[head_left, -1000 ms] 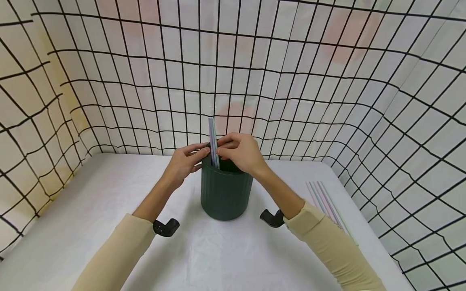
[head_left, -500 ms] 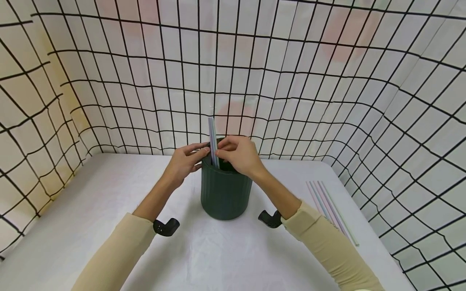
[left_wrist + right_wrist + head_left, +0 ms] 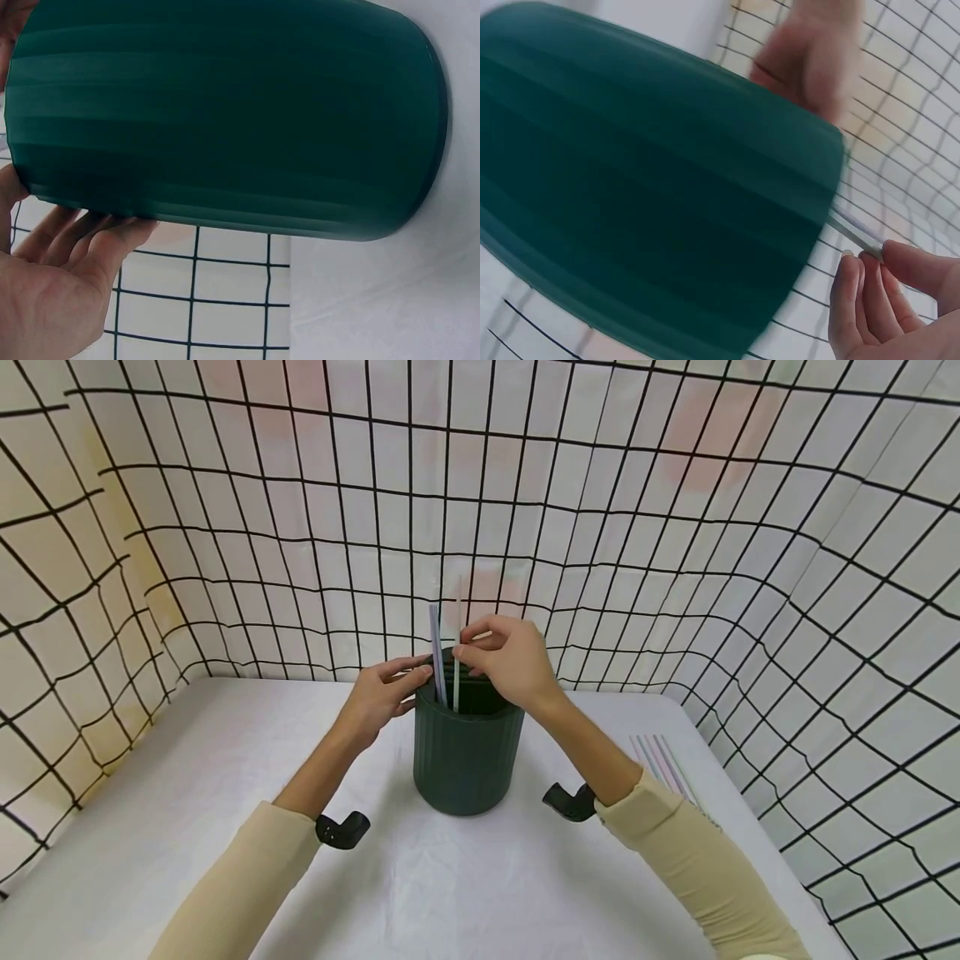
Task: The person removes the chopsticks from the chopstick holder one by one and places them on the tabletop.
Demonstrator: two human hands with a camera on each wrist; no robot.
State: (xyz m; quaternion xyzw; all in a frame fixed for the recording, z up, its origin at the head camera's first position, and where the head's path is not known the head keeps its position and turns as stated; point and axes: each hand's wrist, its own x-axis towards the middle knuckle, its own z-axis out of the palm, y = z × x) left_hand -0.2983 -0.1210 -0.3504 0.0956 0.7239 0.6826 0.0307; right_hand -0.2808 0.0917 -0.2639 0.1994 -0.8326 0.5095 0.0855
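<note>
A dark green ribbed bin [image 3: 467, 764] stands upright on the white table. My left hand [image 3: 386, 693] holds it by the rim on the left side, thumb at the edge and fingers along the outer wall [image 3: 225, 120]. Over the opening, my right hand [image 3: 513, 660] pinches a pale straw [image 3: 457, 681] between thumb and fingertips. This straw is upright, its lower end hidden inside the bin. Left of it, several bluish-lilac straws [image 3: 437, 643] lean together against the rim, close to my left thumb. In the right wrist view, the pinched straw [image 3: 859, 235] sticks out past the rim.
Several pastel straws [image 3: 663, 764] lie side by side on the table [image 3: 450, 893] at the right, partly behind my right sleeve. A black wire grid [image 3: 480, 493] backed by white sheeting encloses the table at the back and sides.
My right hand has risen and shifted slightly right, drawing one pale straw up and apart from the bundle. My left hand and the bin have stayed in place.
</note>
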